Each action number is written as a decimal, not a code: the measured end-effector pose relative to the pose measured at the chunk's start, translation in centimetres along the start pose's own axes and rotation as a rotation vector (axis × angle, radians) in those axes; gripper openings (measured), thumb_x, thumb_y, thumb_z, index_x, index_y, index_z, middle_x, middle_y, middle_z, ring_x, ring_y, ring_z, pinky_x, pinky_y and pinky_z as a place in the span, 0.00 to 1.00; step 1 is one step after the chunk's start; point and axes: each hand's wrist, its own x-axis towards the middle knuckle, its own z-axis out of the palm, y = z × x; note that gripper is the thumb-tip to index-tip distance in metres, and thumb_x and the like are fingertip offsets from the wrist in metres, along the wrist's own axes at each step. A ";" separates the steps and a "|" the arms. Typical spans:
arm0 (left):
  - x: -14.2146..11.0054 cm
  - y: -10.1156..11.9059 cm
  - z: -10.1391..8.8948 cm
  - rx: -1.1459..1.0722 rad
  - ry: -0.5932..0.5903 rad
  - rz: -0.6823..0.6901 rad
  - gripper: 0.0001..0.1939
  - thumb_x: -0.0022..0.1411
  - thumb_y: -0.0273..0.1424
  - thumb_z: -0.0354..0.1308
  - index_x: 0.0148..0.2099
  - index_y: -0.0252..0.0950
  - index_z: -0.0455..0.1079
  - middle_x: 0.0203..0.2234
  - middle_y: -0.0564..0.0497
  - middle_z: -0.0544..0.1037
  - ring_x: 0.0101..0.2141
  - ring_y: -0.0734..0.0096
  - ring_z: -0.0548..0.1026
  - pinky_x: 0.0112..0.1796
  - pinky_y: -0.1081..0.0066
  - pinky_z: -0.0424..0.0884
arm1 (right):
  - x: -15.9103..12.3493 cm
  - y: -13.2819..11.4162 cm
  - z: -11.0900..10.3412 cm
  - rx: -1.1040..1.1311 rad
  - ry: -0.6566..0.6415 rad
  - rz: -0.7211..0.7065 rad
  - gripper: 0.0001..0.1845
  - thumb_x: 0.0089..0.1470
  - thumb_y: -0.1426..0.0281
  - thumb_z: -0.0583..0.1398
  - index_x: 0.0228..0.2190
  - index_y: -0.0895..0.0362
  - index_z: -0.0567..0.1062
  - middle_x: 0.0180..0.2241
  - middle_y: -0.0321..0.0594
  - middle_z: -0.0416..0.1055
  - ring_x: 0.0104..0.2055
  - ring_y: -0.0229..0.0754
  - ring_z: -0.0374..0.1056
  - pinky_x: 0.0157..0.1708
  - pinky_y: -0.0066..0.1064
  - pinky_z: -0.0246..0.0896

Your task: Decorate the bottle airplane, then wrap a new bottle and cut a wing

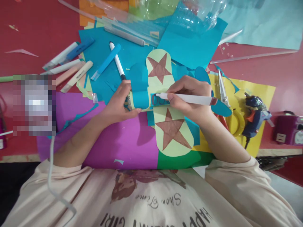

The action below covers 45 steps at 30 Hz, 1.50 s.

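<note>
A paper-covered toy plane [140, 100] lies in front of me, its pale green wings each carrying a brown star; the upper wing [151, 58] points away and the lower wing [163, 148] towards me. My left hand [119, 101] grips its left end, thumb along the near side and fingers at the far side. Between the fingers of my right hand [193, 91] is a white marker [191, 99] with a brown end. Its tip is at a blue strip [152, 100] on the body, where dark-outlined rounded shapes show; my right hand hides part of them.
Several markers [73, 75] lie at the left, beside a blurred-out device [35, 105] with a cable. Scissors [222, 90], yellow tape [236, 123] and a glue gun [253, 118] are at the right. Clear plastic [201, 15] and glue sticks [125, 35] lie at the back.
</note>
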 end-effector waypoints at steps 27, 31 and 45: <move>-0.3 0.1 -0.3 0.053 -0.083 -0.056 0.28 0.59 0.55 0.49 0.51 0.38 0.56 0.50 0.40 0.65 0.53 0.51 0.66 0.51 0.49 0.67 | 0.3 -0.2 -0.4 0.088 -0.073 -0.093 0.10 0.52 0.71 0.60 0.20 0.57 0.70 0.20 0.32 0.68 0.21 0.30 0.61 0.19 0.25 0.54; -0.2 0.0 -0.3 0.051 -0.090 -0.033 0.30 0.59 0.56 0.49 0.51 0.37 0.55 0.50 0.39 0.65 0.54 0.50 0.66 0.51 0.48 0.67 | 0.2 0.0 -0.1 0.092 0.002 -0.079 0.13 0.53 0.65 0.61 0.20 0.56 0.70 0.20 0.33 0.67 0.21 0.31 0.60 0.20 0.27 0.56; -0.1 0.3 -0.4 0.077 -0.044 -0.031 0.28 0.60 0.55 0.48 0.51 0.40 0.57 0.48 0.43 0.68 0.51 0.53 0.69 0.50 0.52 0.69 | 0.4 -0.4 -0.6 0.033 -0.105 -0.058 0.14 0.53 0.66 0.61 0.19 0.57 0.71 0.19 0.32 0.68 0.20 0.31 0.62 0.19 0.26 0.56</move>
